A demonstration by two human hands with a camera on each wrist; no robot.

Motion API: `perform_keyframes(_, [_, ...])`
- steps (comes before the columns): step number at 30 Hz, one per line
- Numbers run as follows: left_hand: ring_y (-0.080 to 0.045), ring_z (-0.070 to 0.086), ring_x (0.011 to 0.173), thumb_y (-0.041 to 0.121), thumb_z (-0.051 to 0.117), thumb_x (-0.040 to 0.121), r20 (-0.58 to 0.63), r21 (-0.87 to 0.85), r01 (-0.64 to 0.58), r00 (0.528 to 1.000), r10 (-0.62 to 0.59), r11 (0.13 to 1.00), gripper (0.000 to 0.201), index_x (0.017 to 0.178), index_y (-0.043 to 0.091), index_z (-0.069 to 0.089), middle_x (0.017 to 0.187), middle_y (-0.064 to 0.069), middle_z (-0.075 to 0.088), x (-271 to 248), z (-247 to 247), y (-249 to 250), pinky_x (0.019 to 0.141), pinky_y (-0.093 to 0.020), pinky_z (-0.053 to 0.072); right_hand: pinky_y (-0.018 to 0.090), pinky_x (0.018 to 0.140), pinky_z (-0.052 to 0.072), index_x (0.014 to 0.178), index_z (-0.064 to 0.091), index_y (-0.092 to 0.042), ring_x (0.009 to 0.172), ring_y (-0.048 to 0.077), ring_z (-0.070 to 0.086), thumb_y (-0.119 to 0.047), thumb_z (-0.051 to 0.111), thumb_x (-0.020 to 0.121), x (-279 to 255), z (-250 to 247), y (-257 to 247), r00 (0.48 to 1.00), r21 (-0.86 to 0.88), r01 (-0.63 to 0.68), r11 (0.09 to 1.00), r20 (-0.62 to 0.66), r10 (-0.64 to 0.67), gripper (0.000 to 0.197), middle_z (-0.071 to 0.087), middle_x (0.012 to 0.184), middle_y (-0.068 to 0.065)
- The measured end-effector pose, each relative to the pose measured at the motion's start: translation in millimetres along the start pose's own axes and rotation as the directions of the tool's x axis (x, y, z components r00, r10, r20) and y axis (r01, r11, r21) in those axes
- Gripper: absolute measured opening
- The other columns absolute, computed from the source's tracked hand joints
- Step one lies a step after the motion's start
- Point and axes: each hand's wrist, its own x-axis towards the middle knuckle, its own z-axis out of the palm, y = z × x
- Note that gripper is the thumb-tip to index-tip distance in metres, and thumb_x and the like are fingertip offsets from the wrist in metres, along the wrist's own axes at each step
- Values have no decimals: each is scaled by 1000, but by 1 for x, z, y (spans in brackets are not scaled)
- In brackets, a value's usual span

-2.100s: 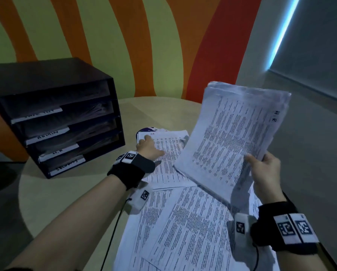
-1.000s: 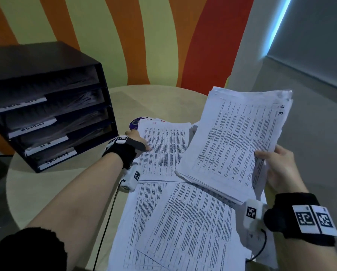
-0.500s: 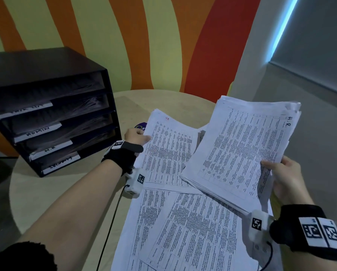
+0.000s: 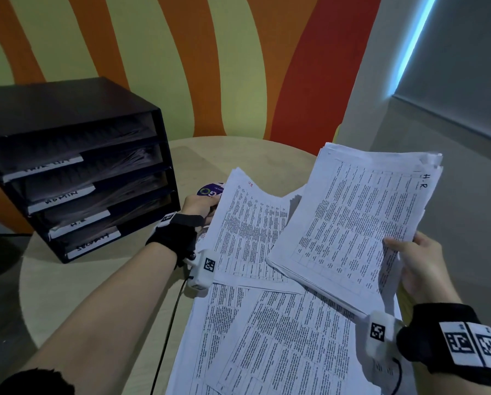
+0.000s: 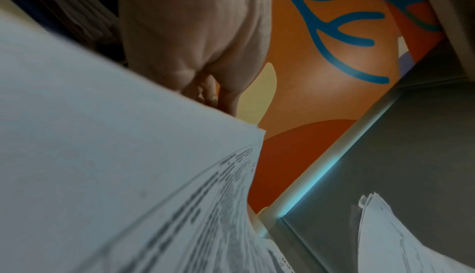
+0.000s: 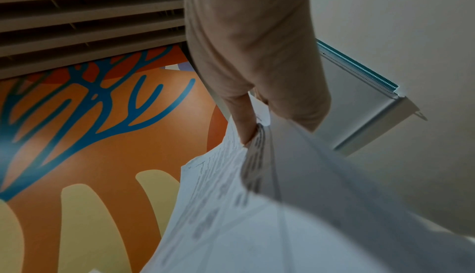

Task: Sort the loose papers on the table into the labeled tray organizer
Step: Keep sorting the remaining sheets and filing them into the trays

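Sorting H.R. papers, both hands loaded.
Right hand point(image 4: 421, 266) grips stack point(image 4: 358, 223); left hand point(image 4: 200, 205) pinches sheet point(image 4: 250, 229) at 10 o'clock. Thin grip, stack may fan onto desk point(image 4: 96, 280).

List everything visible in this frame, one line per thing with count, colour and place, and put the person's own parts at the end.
tray organizer: one, black, four labeled trays, far left on the table.
held stack: one, white printed sheets marked H.R., raised at right.
lifted sheet: one, white printed, marked in red, centre.
loose papers: several, white printed, spread near the table's front edge.
disc: one, purple, behind the lifted sheet.
table: one, pale wood, round.
wall: orange, yellow-green and red stripes.
left hand: holds the lifted sheet's left edge.
right hand: grips the held stack.
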Motion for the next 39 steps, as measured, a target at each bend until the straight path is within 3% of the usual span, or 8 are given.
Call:
perform_keyframes(5, [-20, 57, 57, -2, 67, 86, -13, 111, -220, 975, 223, 969, 23, 68, 8, 56, 82, -14, 57, 5, 1, -4, 38, -16, 39, 47, 94, 48, 118, 63, -5, 97, 34, 64, 8, 56, 89, 1, 0, 0, 1000, 13, 5, 1000, 0, -5, 33, 67, 96, 5])
perform_keyframes(12, [-21, 48, 53, -15, 59, 79, -79, 215, -213, 969, 235, 953, 29, 70, 12, 53, 92, -17, 55, 10, 2, -5, 34, -15, 35, 49, 98, 48, 111, 64, -9, 96, 31, 64, 10, 57, 87, 2, -1, 2, 999, 19, 37, 999, 12, -37, 31, 68, 97, 3])
perform_keyframes(22, [-25, 59, 80, -13, 68, 74, 57, 371, -247, 968, 244, 895, 22, 93, -4, 71, 78, -15, 65, 7, -3, -13, 75, -32, 47, 48, 97, 48, 116, 63, -7, 99, 32, 64, 10, 57, 88, 1, 0, 1, 1000, 28, 24, 999, 13, -24, 33, 68, 99, 4])
perform_keyframes(27, [-6, 54, 46, 20, 64, 91, 149, 442, -197, 978, 145, 875, 27, 71, 2, 66, 45, 3, 59, -8, 9, -10, 51, -15, 41, 46, 96, 47, 116, 62, -7, 98, 32, 64, 10, 57, 88, 1, 0, 1, 1000, 21, 24, 999, 14, -25, 33, 67, 98, 3])
perform_keyframes(30, [-31, 54, 114, 80, 27, 75, 142, 756, -158, 987, 77, 635, 91, 101, 5, 69, 113, -21, 66, -8, 16, -10, 97, -34, 41, 44, 94, 48, 114, 63, -8, 93, 27, 65, 8, 57, 89, 2, 0, 2, 1000, 10, 21, 1000, 12, -21, 31, 68, 96, 2])
perform_keyframes(32, [-34, 28, 137, 68, 47, 83, 203, 878, -256, 964, 171, 403, 71, 123, 12, 64, 148, -17, 40, -15, 22, -11, 112, -43, 22, 46, 95, 48, 111, 64, -10, 96, 30, 65, 8, 58, 88, 3, 0, 3, 1000, 0, 19, 1000, 12, -19, 30, 68, 97, 3])
perform_keyframes(35, [-27, 19, 142, 20, 68, 88, 394, 839, -482, 858, 329, 253, 38, 126, 18, 64, 154, -6, 32, -25, 28, -7, 115, -40, 18, 47, 95, 48, 109, 64, -10, 99, 33, 64, 9, 58, 88, 3, 2, 3, 1000, -8, 15, 1000, 14, -15, 29, 68, 97, 5])
perform_keyframes(39, [-34, 51, 117, -2, 55, 90, 460, 764, -554, 827, 324, 330, 30, 111, 10, 73, 126, -21, 58, -26, 37, -6, 88, -34, 43, 47, 94, 49, 108, 64, -9, 101, 34, 63, 8, 58, 87, 2, 3, 2, 1000, 0, 2, 1000, 1, -2, 28, 68, 100, 7])
